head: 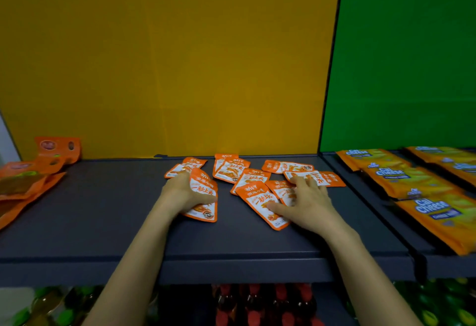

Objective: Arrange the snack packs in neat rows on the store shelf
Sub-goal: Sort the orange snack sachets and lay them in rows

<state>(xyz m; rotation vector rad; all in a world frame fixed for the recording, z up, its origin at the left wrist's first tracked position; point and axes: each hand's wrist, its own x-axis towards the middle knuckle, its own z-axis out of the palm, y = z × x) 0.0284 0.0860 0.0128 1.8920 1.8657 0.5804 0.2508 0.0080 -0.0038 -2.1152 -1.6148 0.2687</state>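
Note:
Several small orange-and-white snack packs (pixel 233 169) lie scattered and overlapping on the dark grey shelf (pixel 103 209), near its back middle. My left hand (pixel 184 191) grips one pack (pixel 203 189), fingers curled round its edge, thumb across its lower front. My right hand (pixel 306 199) lies flat with spread fingers on overlapping packs; its thumb touches a tilted pack (pixel 262 203) at the front, and its fingertips reach a pack (pixel 315 178) further back.
Larger orange pouches (pixel 33 171) are piled at the shelf's left end. Cal Cheese packs (pixel 412 184) lie in rows on the neighbouring shelf to the right. A yellow back panel (pixel 167 68) and a green one (pixel 401 55) stand behind. Bottles (pixel 257 305) fill the shelf below.

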